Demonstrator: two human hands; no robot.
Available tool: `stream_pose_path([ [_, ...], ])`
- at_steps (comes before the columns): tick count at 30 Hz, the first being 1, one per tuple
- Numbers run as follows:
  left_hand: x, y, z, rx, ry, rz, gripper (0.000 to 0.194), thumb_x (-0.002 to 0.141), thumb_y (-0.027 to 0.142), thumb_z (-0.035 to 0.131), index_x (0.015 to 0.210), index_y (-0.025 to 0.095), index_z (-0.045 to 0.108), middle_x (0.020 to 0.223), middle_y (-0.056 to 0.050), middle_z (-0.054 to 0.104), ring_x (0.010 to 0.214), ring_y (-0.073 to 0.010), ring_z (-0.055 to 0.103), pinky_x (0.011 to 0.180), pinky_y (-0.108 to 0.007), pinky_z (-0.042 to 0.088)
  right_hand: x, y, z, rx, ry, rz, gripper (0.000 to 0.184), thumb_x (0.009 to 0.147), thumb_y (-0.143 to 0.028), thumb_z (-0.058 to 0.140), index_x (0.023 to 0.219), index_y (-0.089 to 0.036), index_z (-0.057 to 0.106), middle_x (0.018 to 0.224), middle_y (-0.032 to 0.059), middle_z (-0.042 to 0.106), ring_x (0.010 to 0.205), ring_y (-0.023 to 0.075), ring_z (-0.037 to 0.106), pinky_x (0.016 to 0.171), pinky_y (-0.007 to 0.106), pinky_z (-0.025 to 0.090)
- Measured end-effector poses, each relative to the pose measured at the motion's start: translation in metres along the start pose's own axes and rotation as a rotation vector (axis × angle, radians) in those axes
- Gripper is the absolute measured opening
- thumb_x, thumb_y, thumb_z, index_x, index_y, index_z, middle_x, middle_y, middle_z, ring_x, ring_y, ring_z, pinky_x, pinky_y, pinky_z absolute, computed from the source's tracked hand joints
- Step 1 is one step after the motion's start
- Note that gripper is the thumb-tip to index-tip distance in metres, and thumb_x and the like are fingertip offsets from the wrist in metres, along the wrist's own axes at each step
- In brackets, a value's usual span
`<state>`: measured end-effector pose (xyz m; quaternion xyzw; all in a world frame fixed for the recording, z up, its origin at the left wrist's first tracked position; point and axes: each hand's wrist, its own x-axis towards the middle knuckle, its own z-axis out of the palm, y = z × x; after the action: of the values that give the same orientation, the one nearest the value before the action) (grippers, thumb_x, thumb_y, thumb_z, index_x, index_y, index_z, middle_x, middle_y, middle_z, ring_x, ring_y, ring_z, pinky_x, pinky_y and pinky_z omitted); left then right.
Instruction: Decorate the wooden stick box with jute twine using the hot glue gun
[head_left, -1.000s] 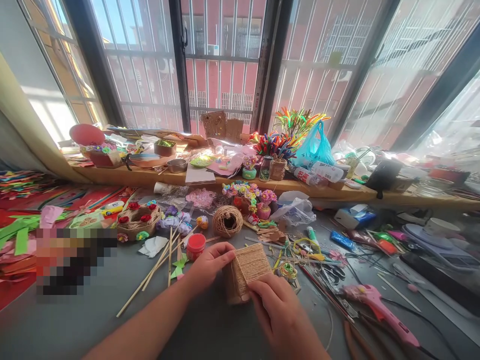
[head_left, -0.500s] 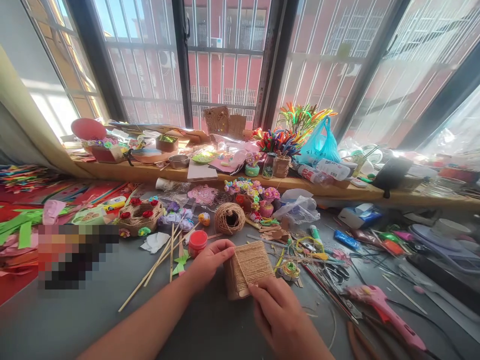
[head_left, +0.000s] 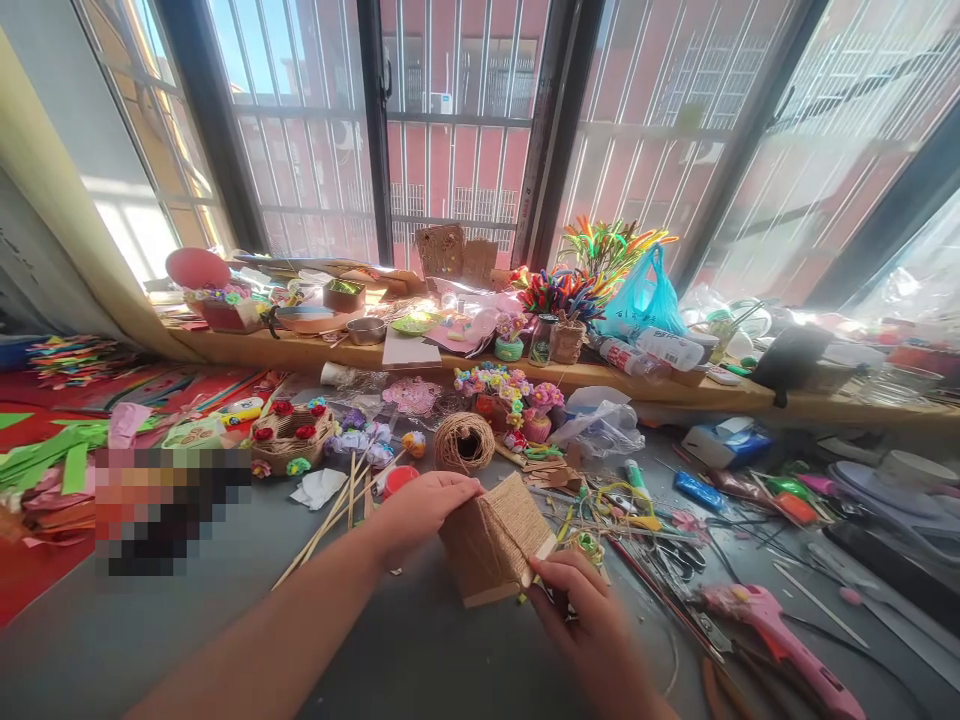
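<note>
A small cardboard box [head_left: 469, 560], with jute twine [head_left: 517, 515] wound in close rows over one face, is tilted between my hands. The face towards me is bare brown card. My left hand [head_left: 427, 515] is closed on its upper left corner, fingertips at the edge where a strand of twine runs. At the lower right corner my right hand [head_left: 577, 605] grips the box, thumb beside the end of that strand; its other fingers are partly hidden. Just behind the box sits a ball of twine [head_left: 450, 450]. A red-lidded jar [head_left: 397, 480] is partly covered by my left hand.
Thin wooden sticks [head_left: 319, 535] lie left of my forearm. On the right are a pink glue gun [head_left: 787, 640], scissors [head_left: 679, 560] and scraps. A twine basket with red flowers [head_left: 292, 455] stands at the left. Craft supplies crowd the window ledge [head_left: 345, 358].
The box has been turned and tipped, so its bare side now faces me more and the twine-wound face slants right. Both hands moved with it. The view has shifted slightly.
</note>
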<state>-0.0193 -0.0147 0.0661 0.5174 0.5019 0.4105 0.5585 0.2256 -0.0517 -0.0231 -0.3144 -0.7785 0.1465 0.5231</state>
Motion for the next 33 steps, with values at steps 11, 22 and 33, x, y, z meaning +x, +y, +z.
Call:
stream_pose_path([
  [11, -0.005, 0.002, -0.005, -0.008, -0.078, -0.117, 0.042, 0.075, 0.058, 0.084, 0.086, 0.017, 0.082, 0.091, -0.008, 0.081, 0.088, -0.0261, 0.068, 0.074, -0.032, 0.044, -0.017, 0.001, 0.005, 0.046, 0.003, -0.004, 0.022, 0.101, -0.020, 0.067, 0.122, -0.026, 0.072, 0.091, 0.0052, 0.073, 0.069, 0.0174, 0.069, 0.056, 0.023, 0.058],
  [22, -0.004, 0.017, -0.001, 0.059, -0.144, -0.127, 0.047, 0.071, 0.062, 0.089, 0.089, 0.020, 0.085, 0.088, -0.005, 0.080, 0.082, -0.0241, 0.067, 0.070, -0.030, 0.041, -0.007, -0.007, 0.000, 0.061, 0.011, 0.088, 0.021, 0.101, -0.020, 0.066, 0.118, -0.029, 0.072, 0.083, 0.0003, 0.068, 0.064, 0.0160, 0.065, 0.058, 0.023, 0.059],
  [33, 0.002, 0.006, 0.003, -0.082, -0.130, -0.144, 0.042, 0.069, 0.055, 0.091, 0.085, 0.017, 0.084, 0.088, -0.008, 0.080, 0.081, -0.0221, 0.066, 0.072, -0.031, 0.042, -0.011, -0.010, -0.002, 0.077, 0.046, 0.095, 0.022, 0.101, -0.018, 0.067, 0.120, -0.029, 0.071, 0.088, 0.0020, 0.067, 0.065, 0.0161, 0.064, 0.058, 0.023, 0.059],
])
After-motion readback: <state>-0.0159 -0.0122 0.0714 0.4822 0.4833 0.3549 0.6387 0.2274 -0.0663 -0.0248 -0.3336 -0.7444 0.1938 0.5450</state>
